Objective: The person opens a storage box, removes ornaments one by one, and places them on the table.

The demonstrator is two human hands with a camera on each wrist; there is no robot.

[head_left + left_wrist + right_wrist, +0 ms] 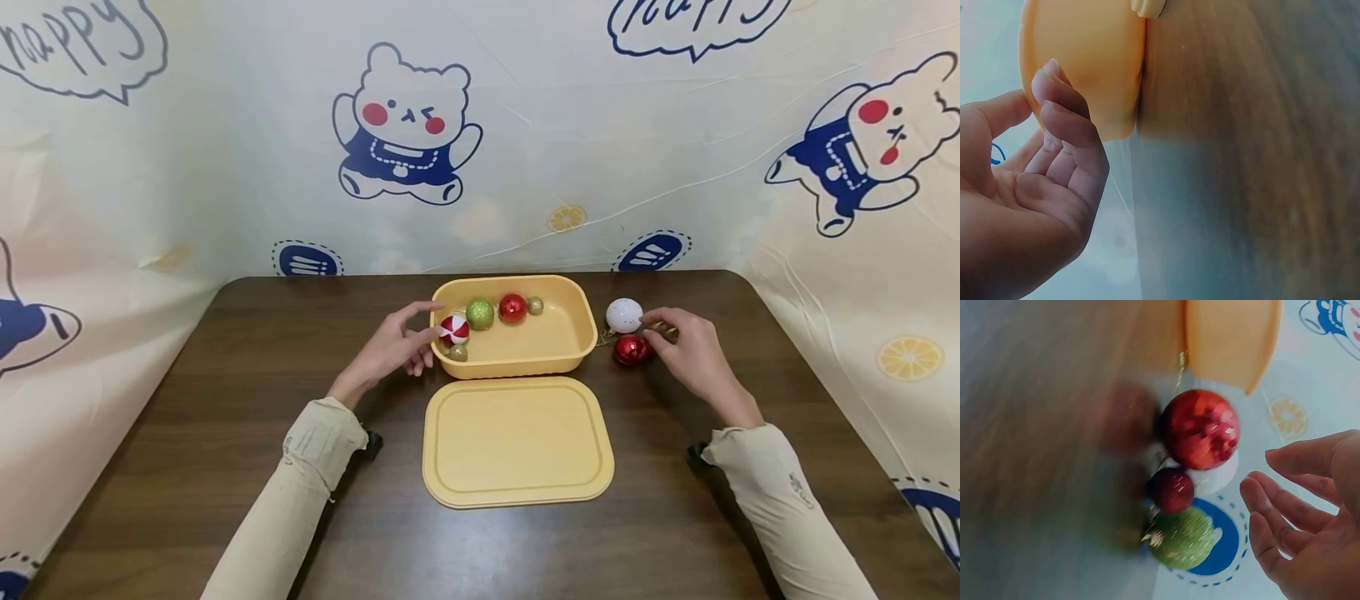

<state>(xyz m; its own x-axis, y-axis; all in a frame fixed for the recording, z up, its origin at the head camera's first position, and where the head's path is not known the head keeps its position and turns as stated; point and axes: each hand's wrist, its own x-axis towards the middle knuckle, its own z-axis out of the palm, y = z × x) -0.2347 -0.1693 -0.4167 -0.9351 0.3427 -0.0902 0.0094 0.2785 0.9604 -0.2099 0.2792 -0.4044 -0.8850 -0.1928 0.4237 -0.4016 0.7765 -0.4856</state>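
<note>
My left hand (390,346) is at the left end of a yellow plastic box (517,367), thumb and index finger right at the rim. Its other fingers curl loosely outside the wall. Inside the box, close to the thumb, lies a red-and-white ball ornament (457,328). At the right, my right hand (693,350) hovers beside a white ball ornament (624,315) and a shiny red one (632,350), fingers apart. The right wrist view shows a small dark red ball (1172,489) and a green glitter ball (1182,539) near those fingers; nothing shows between the fingers there.
Also in the box are a green ball (480,314), a red ball (513,308) and small gold balls (536,306). The flat yellow lid (517,442) lies on the dark wooden table (247,400) in front of it. A printed curtain (525,150) hangs behind.
</note>
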